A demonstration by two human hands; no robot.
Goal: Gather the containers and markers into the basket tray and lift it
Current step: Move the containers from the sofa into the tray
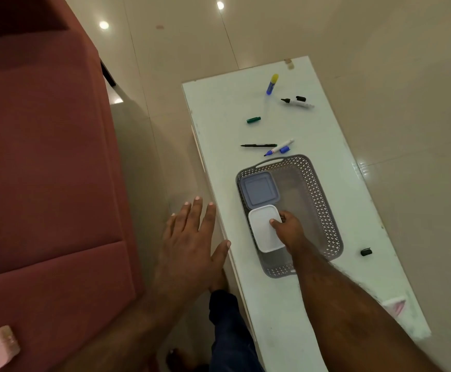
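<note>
My right hand (286, 226) pinched the white container (264, 228) inside the basket tray (323, 200); the markers (279, 147) lay straight beyond it, far from my spread, empty left hand (192, 237).

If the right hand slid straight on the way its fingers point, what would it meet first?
Probably the grey-blue lidded square container just beyond the white lidded container that the right hand holds in the grey perforated basket tray; depth unclear.

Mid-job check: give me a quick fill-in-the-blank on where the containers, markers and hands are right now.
1. The right hand grips the ____ container inside the basket tray.
2. The blue-lidded container already sits ____ the tray.
3. The left hand is open and holds ____.
4. The markers, such as the blue marker, lie on the ____.

Missing words: white; inside; nothing; table
</note>
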